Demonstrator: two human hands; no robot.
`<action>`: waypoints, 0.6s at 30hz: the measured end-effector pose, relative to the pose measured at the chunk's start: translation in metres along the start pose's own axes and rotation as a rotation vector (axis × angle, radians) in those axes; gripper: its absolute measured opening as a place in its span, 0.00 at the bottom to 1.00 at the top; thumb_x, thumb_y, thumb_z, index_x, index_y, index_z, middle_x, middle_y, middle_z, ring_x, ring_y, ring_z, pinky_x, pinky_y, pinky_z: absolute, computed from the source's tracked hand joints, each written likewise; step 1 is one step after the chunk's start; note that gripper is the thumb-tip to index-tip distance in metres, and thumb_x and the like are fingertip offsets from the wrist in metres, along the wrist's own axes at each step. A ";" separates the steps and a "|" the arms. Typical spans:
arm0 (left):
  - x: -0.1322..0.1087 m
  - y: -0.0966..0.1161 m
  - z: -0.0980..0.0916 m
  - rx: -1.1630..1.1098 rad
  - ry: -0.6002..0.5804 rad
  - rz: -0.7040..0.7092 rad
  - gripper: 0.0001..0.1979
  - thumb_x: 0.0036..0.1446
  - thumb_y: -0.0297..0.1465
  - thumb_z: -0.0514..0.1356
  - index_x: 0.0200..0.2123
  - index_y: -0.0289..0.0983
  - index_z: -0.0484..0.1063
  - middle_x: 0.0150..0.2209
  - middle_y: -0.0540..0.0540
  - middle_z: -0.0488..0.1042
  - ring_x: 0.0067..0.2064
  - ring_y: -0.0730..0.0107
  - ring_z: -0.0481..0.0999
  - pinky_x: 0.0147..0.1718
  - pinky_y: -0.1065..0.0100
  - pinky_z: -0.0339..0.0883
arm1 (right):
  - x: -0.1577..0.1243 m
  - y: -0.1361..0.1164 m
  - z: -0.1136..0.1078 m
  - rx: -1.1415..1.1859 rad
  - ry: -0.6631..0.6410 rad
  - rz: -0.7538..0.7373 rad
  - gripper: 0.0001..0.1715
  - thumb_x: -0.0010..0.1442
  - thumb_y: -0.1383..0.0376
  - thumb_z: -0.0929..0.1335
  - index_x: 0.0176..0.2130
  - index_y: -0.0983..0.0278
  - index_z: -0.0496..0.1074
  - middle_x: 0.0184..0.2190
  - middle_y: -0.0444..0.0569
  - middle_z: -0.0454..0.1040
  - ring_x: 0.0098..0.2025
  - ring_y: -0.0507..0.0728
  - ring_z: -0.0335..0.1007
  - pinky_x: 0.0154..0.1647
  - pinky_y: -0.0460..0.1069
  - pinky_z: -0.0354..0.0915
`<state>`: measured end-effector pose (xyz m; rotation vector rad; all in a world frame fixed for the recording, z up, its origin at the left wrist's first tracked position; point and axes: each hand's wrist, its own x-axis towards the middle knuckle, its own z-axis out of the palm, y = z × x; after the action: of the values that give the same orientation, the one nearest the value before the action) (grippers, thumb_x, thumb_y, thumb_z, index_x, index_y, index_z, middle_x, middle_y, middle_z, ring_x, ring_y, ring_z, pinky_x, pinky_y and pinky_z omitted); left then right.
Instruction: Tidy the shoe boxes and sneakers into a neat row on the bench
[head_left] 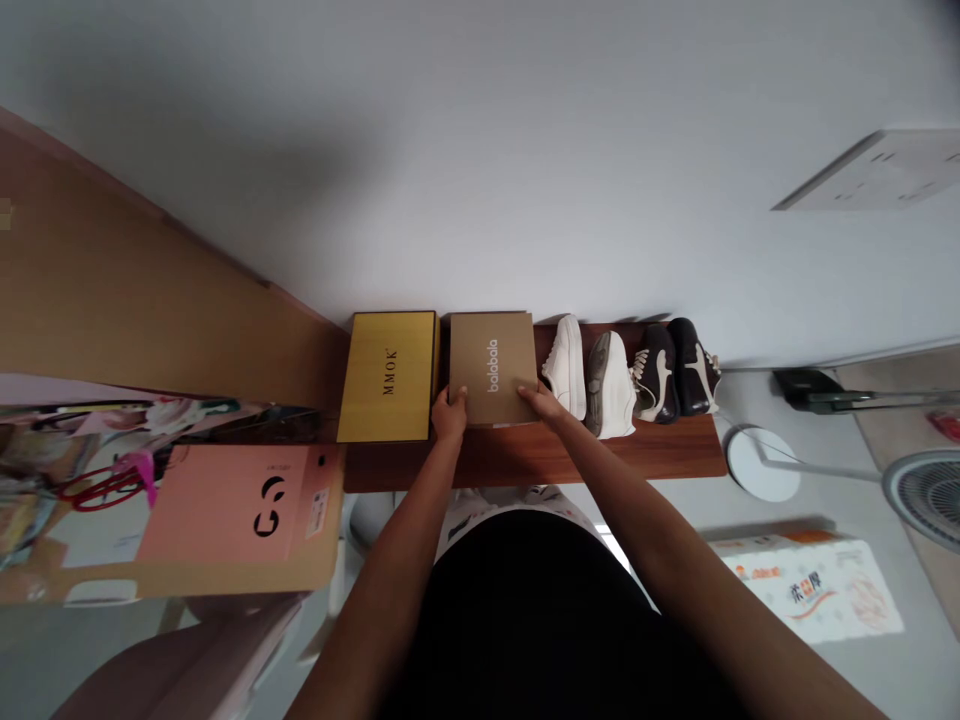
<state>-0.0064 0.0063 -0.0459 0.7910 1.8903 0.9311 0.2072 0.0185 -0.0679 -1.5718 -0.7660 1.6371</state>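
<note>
A brown shoebox (491,350) marked "balabala" rests on a reddish-brown wooden shelf top (540,455). My left hand (449,412) grips its near left side, with the thumb on the lid. At the near right side, my right hand (541,400) holds the same box, thumb on top; the other fingers are partly hidden. To the left of it lies a yellow MMOK box (386,375) with dark edges. White sneakers (568,365) stand just right of my right hand, one of them tipped on its side. Beyond these are dark brown shoes (655,375) with cream trim.
A cardboard box (225,585) at the left holds a pink box (232,505) and red-handled scissors (101,490). On the right are a white round lamp base (763,463), a fan (926,495) and a white tissue pack (814,590). A wall (525,180) runs behind the shelf.
</note>
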 end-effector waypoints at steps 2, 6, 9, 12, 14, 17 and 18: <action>-0.001 -0.002 0.001 0.022 0.013 0.014 0.24 0.58 0.41 0.65 0.55 0.36 0.75 0.52 0.35 0.80 0.56 0.53 0.78 0.57 0.58 0.67 | 0.000 0.002 0.003 -0.001 0.014 -0.022 0.34 0.51 0.53 0.73 0.55 0.64 0.69 0.51 0.54 0.79 0.52 0.62 0.75 0.61 0.60 0.66; -0.002 0.002 0.000 0.040 0.011 0.021 0.25 0.59 0.41 0.64 0.56 0.36 0.75 0.53 0.35 0.79 0.58 0.52 0.76 0.59 0.58 0.65 | -0.004 0.001 0.006 -0.100 0.024 -0.103 0.34 0.55 0.49 0.71 0.56 0.63 0.69 0.50 0.53 0.79 0.54 0.62 0.74 0.61 0.60 0.66; -0.009 0.012 -0.003 0.098 0.026 0.016 0.27 0.60 0.40 0.63 0.59 0.34 0.72 0.58 0.32 0.75 0.64 0.50 0.71 0.63 0.58 0.60 | -0.014 -0.003 0.004 -0.228 0.032 -0.141 0.34 0.55 0.48 0.72 0.56 0.62 0.70 0.50 0.53 0.79 0.56 0.63 0.73 0.63 0.62 0.64; -0.032 0.024 -0.005 0.189 0.069 0.096 0.32 0.62 0.39 0.61 0.66 0.33 0.63 0.68 0.32 0.63 0.71 0.52 0.60 0.69 0.59 0.50 | -0.035 -0.006 -0.008 -0.296 0.135 -0.153 0.36 0.54 0.48 0.72 0.56 0.62 0.72 0.54 0.57 0.76 0.60 0.66 0.71 0.65 0.63 0.62; -0.053 0.030 0.000 0.207 0.051 0.179 0.35 0.64 0.39 0.60 0.70 0.35 0.56 0.71 0.34 0.57 0.73 0.55 0.53 0.71 0.59 0.46 | -0.054 -0.006 -0.027 -0.279 0.193 -0.184 0.37 0.54 0.47 0.72 0.57 0.62 0.72 0.57 0.59 0.75 0.61 0.67 0.69 0.64 0.63 0.63; -0.087 0.033 0.026 0.110 -0.120 0.244 0.31 0.65 0.38 0.59 0.68 0.38 0.60 0.70 0.37 0.60 0.72 0.56 0.57 0.70 0.58 0.50 | -0.084 -0.004 -0.073 -0.247 0.273 -0.223 0.36 0.54 0.45 0.71 0.56 0.61 0.73 0.56 0.59 0.76 0.58 0.67 0.72 0.61 0.64 0.67; -0.096 0.033 0.039 0.055 -0.211 0.239 0.29 0.65 0.38 0.60 0.66 0.38 0.63 0.68 0.37 0.63 0.70 0.55 0.60 0.69 0.57 0.53 | -0.092 -0.002 -0.090 -0.254 0.319 -0.222 0.36 0.54 0.45 0.71 0.55 0.62 0.74 0.54 0.59 0.77 0.56 0.67 0.73 0.59 0.64 0.68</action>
<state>0.0751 -0.0426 0.0079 1.1223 1.6683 0.9031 0.2962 -0.0631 -0.0216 -1.7961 -0.9626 1.1291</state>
